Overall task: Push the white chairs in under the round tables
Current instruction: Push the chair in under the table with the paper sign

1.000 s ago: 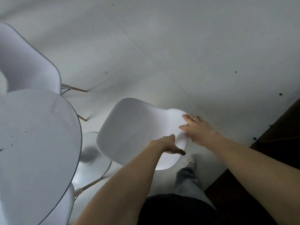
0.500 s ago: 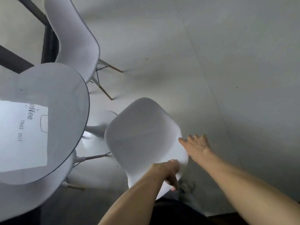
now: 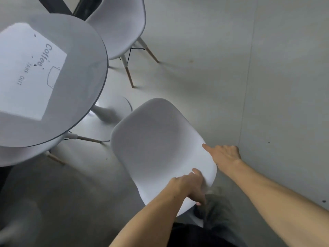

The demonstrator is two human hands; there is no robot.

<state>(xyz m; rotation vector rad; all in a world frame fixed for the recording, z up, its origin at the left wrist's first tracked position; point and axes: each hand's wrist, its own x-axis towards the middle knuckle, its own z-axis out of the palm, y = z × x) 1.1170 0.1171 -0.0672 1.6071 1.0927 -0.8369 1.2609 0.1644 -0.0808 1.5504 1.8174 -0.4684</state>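
Note:
A white shell chair (image 3: 158, 145) stands in front of me, its seat pointing toward the round table (image 3: 83, 97) at the left. My left hand (image 3: 188, 186) grips the near edge of its backrest, fingers curled over the rim. My right hand (image 3: 222, 155) holds the right side of the backrest, fingers around the back, thumb lying on the front of the shell. The chair's seat front is near the table's white pedestal base (image 3: 106, 120), still outside the tabletop's edge.
A second white chair (image 3: 121, 27) with wooden legs sits at the table's far side. A third chair (image 3: 26, 152) is tucked under the table at lower left. A window reflection reading "Coffee TAKE OUT" (image 3: 28, 68) shows on the tabletop. Bare grey floor (image 3: 231, 68) spreads to the right.
The view has swung right and up, bringing the table and the far chair into fuller sight. The held chair has turned toward the table; both hands stay on its backrest.

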